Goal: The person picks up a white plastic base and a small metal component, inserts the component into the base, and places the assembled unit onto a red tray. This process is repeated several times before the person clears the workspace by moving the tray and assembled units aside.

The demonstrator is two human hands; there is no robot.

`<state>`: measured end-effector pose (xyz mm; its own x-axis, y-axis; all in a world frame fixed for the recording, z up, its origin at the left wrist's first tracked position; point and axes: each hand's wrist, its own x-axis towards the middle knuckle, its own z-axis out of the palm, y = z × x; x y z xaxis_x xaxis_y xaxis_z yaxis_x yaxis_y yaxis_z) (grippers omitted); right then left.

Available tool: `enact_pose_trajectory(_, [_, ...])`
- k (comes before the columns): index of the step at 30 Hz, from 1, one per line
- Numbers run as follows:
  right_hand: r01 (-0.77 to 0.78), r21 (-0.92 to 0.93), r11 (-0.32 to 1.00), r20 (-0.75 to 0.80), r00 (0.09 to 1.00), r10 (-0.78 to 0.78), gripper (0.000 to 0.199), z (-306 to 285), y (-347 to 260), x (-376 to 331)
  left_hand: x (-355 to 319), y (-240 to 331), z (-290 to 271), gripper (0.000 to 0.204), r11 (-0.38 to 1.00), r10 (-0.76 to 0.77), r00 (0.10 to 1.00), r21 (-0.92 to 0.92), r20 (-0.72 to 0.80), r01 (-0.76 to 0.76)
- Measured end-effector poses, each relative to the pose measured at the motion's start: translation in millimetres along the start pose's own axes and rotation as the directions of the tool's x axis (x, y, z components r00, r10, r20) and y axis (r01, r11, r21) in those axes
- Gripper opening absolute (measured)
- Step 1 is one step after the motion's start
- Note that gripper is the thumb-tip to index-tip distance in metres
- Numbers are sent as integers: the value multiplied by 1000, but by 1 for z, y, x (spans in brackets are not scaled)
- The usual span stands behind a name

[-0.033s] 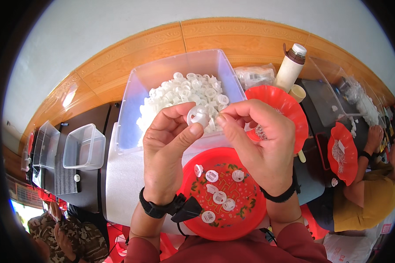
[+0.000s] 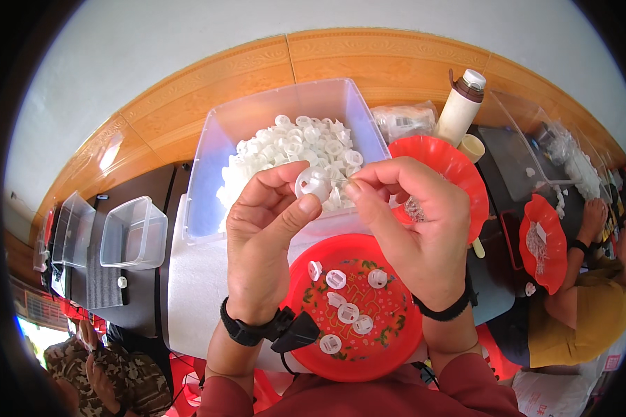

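My left hand [image 2: 268, 229] pinches a small round white plastic part [image 2: 313, 184] with slots in it between thumb and fingers. Close to its right side, my right hand [image 2: 417, 229] has thumb and forefinger pressed together. Whatever those fingertips hold is too fine to make out. Both hands hover over the near edge of a clear plastic bin [image 2: 202, 201] heaped with white plastic parts [image 2: 285, 149]. Below them lies a red patterned tray [image 2: 389, 354] with several similar round white parts [image 2: 348, 313] scattered on it.
Behind my right hand sits a red scalloped bowl [image 2: 459, 174] with small metallic bits. A bottle [image 2: 462, 104] stands beyond it. At left is a clear container [image 2: 133, 236]. Another red dish [image 2: 544, 243] lies near a co-worker [image 2: 584, 313] at right; a second person [image 2: 118, 375] sits at left.
The white part and my right fingertips are very slightly farther apart. Everything else looks the same.
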<state>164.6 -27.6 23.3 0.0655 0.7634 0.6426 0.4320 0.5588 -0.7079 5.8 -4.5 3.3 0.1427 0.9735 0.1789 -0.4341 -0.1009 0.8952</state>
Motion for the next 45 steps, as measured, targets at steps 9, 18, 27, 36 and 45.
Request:
enact_pose_trajectory(9, [-26, 93, 995, 17, 1000, 25, 7, 0, 1, 0, 2, 1, -3, 31, 981, -140, 989, -125, 48, 145])
enact_pose_trajectory(18, [-31, 86, 996, 25, 999, 29, 8, 1, 2, 1, 2, -1, 0, 33, 985, -131, 991, -111, 31, 134])
enact_pose_trajectory(27, [68, 19, 997, -4, 998, -68, 8, 3, 5, 2, 2, -1, 0, 33, 997, -57, 998, -56, 11, 58])
enact_pose_trajectory(36, [6, 7, 1000, 15, 1000, -6, 8, 2, 1, 1, 2, 0, 2, 34, 997, -45, 999, -58, -8, 45])
enact_pose_trajectory(45, [82, -68, 994, -32, 996, -85, 10, 6, 4, -3, -1, -2, 3, 32, 999, 36, 999, 26, -21, -35])
